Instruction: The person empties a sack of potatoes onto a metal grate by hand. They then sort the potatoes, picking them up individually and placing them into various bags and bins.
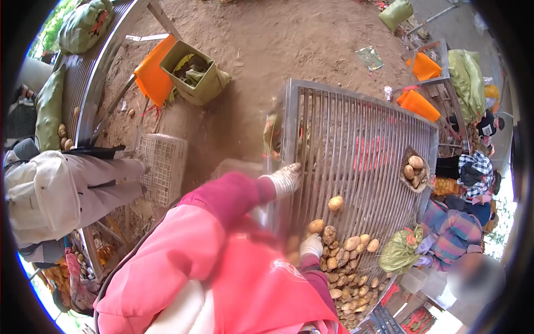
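My left hand [286, 180], in a whitish knit glove, lies on the near metal rail of a slatted rack [356, 145], fingers outstretched and nothing visible in them. Lower down, my right hand [311, 245], gloved alike, touches the edge of a potato heap [347, 278], its fingers apart from any clear grip. One potato [316, 226] lies just beyond its fingertips, with a knobbly darker potato [329, 234] beside it. Blurred potatoes show left of this hand, at the rack's edge. A single potato [335, 203] sits on the slats between my hands.
A bowl-like container [415, 173] of potatoes stands on the rack's far side. Opposite, a person in a plaid sleeve [453, 228] holds a green mesh bag [401, 250]. To the left are a plastic crate [162, 167], a green square bin [194, 75] and another person's legs [108, 178].
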`<state>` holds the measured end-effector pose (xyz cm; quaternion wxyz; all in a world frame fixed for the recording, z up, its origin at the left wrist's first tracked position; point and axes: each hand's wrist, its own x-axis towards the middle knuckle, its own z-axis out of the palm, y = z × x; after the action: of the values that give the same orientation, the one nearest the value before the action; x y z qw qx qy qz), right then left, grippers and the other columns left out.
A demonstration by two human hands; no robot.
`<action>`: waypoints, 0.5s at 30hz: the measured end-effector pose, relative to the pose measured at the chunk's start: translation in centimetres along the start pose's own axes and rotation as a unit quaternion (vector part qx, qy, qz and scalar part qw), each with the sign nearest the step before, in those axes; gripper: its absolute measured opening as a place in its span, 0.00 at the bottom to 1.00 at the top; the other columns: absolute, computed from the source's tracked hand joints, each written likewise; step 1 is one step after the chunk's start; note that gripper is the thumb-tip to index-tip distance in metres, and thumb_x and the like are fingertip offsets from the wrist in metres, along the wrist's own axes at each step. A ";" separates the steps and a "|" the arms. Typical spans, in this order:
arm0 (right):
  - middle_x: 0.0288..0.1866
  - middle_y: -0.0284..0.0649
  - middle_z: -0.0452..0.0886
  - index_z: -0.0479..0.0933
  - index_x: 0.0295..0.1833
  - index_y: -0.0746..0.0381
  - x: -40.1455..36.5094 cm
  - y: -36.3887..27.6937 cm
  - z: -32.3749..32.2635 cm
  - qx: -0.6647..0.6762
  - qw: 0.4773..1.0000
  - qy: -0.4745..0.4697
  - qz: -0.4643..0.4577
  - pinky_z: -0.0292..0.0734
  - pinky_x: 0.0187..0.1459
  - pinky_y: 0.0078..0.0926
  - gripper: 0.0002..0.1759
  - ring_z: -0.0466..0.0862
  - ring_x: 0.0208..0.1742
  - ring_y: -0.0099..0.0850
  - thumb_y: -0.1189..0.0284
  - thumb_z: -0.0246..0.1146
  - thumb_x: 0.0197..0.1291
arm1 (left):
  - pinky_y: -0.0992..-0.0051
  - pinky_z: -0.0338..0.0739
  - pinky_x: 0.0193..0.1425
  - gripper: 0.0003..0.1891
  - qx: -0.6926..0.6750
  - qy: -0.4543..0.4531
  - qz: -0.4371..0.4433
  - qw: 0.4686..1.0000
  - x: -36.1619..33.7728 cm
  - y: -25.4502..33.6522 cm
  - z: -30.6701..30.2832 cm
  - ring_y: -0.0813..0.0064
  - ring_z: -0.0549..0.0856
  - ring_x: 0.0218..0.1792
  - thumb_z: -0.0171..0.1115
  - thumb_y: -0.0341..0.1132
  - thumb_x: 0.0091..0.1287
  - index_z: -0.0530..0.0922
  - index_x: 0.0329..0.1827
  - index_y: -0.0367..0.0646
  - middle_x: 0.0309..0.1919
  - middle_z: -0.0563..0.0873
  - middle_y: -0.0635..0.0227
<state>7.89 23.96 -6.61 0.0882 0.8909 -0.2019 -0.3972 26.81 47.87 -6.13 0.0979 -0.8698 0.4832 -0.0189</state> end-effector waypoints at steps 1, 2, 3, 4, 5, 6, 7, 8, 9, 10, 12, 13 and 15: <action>0.61 0.51 0.79 0.66 0.68 0.68 0.0 0.0 -0.1 -0.003 1.000 0.000 -0.003 0.84 0.52 0.42 0.32 0.85 0.57 0.47 0.62 0.63 0.65 | 0.62 0.70 0.61 0.09 -0.018 0.036 -0.014 0.999 -0.2 0.2 0.4 0.67 0.84 0.45 0.62 0.37 0.56 0.87 0.37 0.50 0.35 0.87 0.71; 0.61 0.52 0.79 0.66 0.69 0.68 0.0 0.0 -0.2 -0.005 1.000 -0.001 -0.005 0.84 0.52 0.42 0.32 0.85 0.58 0.46 0.63 0.63 0.64 | 0.61 0.70 0.64 0.09 -0.035 0.073 -0.027 0.996 -0.3 0.4 0.9 0.67 0.84 0.46 0.61 0.36 0.56 0.86 0.38 0.48 0.35 0.86 0.70; 0.60 0.52 0.79 0.66 0.69 0.69 0.2 -0.1 -0.1 -0.007 1.000 0.005 -0.018 0.85 0.52 0.42 0.32 0.85 0.57 0.46 0.64 0.62 0.64 | 0.59 0.70 0.68 0.10 -0.050 0.109 -0.042 0.992 -0.5 0.5 1.3 0.66 0.83 0.47 0.61 0.35 0.56 0.86 0.38 0.47 0.36 0.86 0.69; 0.60 0.52 0.80 0.66 0.68 0.70 0.3 0.0 0.1 -0.009 0.999 0.010 -0.030 0.85 0.51 0.41 0.31 0.85 0.56 0.46 0.65 0.61 0.64 | 0.57 0.67 0.72 0.12 -0.091 0.106 -0.055 0.989 -0.8 0.7 1.9 0.63 0.82 0.52 0.60 0.35 0.58 0.85 0.43 0.44 0.43 0.85 0.65; 0.59 0.53 0.80 0.66 0.68 0.71 0.4 0.5 0.5 -0.012 0.999 0.013 -0.040 0.85 0.51 0.41 0.31 0.86 0.56 0.46 0.65 0.61 0.64 | 0.56 0.64 0.75 0.15 -0.133 0.104 -0.067 0.983 -1.1 1.0 2.0 0.61 0.81 0.57 0.58 0.35 0.60 0.84 0.47 0.41 0.49 0.85 0.61; 0.57 0.54 0.81 0.66 0.68 0.72 0.7 0.8 1.2 -0.024 0.998 0.026 -0.050 0.85 0.51 0.40 0.31 0.87 0.53 0.47 0.66 0.60 0.64 | 0.54 0.61 0.79 0.17 -0.177 0.103 -0.082 0.975 -1.4 1.7 2.1 0.58 0.80 0.62 0.57 0.34 0.62 0.83 0.52 0.39 0.56 0.84 0.58; 0.57 0.54 0.82 0.66 0.68 0.72 1.0 1.2 1.7 -0.024 0.998 0.033 -0.055 0.84 0.51 0.41 0.31 0.87 0.51 0.47 0.65 0.60 0.64 | 0.54 0.63 0.78 0.18 -0.188 0.151 -0.101 0.965 -1.9 2.3 2.2 0.57 0.79 0.64 0.58 0.34 0.60 0.82 0.52 0.39 0.58 0.82 0.56; 0.58 0.55 0.81 0.66 0.67 0.72 0.8 1.3 1.5 -0.027 0.997 0.032 -0.067 0.84 0.52 0.42 0.31 0.87 0.52 0.47 0.64 0.60 0.64 | 0.54 0.65 0.77 0.19 -0.197 0.198 -0.119 0.953 -2.9 2.7 1.7 0.56 0.77 0.65 0.59 0.34 0.58 0.81 0.53 0.39 0.60 0.80 0.55; 0.59 0.55 0.81 0.66 0.67 0.71 0.5 1.5 1.1 -0.030 0.996 0.031 -0.079 0.84 0.53 0.43 0.32 0.87 0.53 0.47 0.63 0.60 0.63 | 0.54 0.67 0.76 0.21 -0.205 0.246 -0.139 0.937 -3.9 3.1 0.9 0.54 0.76 0.67 0.60 0.33 0.55 0.80 0.54 0.39 0.62 0.78 0.54; 0.59 0.56 0.81 0.66 0.68 0.71 0.2 1.6 0.3 -0.042 0.996 0.000 -0.080 0.83 0.53 0.44 0.33 0.86 0.53 0.49 0.62 0.60 0.64 | 0.52 0.66 0.76 0.27 -0.289 0.213 -0.136 0.923 -5.3 3.6 0.0 0.51 0.70 0.73 0.60 0.33 0.55 0.76 0.62 0.39 0.70 0.71 0.52; 0.55 0.53 0.84 0.73 0.63 0.67 1.6 2.6 -0.1 -0.058 0.992 -0.008 -0.114 0.82 0.52 0.44 0.29 0.86 0.53 0.48 0.57 0.61 0.63 | 0.51 0.66 0.75 0.30 -0.307 0.211 -0.179 0.911 -7.7 5.2 0.4 0.50 0.69 0.73 0.61 0.32 0.55 0.74 0.65 0.38 0.70 0.71 0.51; 0.53 0.52 0.85 0.76 0.59 0.65 3.0 4.0 -0.3 -0.064 0.977 -0.047 -0.199 0.82 0.51 0.45 0.26 0.86 0.52 0.46 0.57 0.60 0.63 | 0.51 0.66 0.75 0.32 -0.318 0.205 -0.196 0.905 -9.1 6.0 0.7 0.49 0.69 0.73 0.61 0.32 0.54 0.72 0.66 0.38 0.71 0.71 0.51; 0.48 0.49 0.86 0.80 0.53 0.63 4.7 6.6 -4.7 -0.072 0.921 -0.128 -0.361 0.82 0.50 0.46 0.21 0.86 0.51 0.44 0.58 0.60 0.63 | 0.50 0.66 0.74 0.36 -0.403 0.182 -0.294 0.848 -11.5 6.6 0.4 0.48 0.71 0.72 0.62 0.30 0.51 0.69 0.70 0.38 0.70 0.71 0.49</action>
<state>12.32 15.97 -4.49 -0.0235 0.8359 0.1528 -0.5266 15.21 54.30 -7.09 -0.3605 -0.9153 0.1795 -0.0081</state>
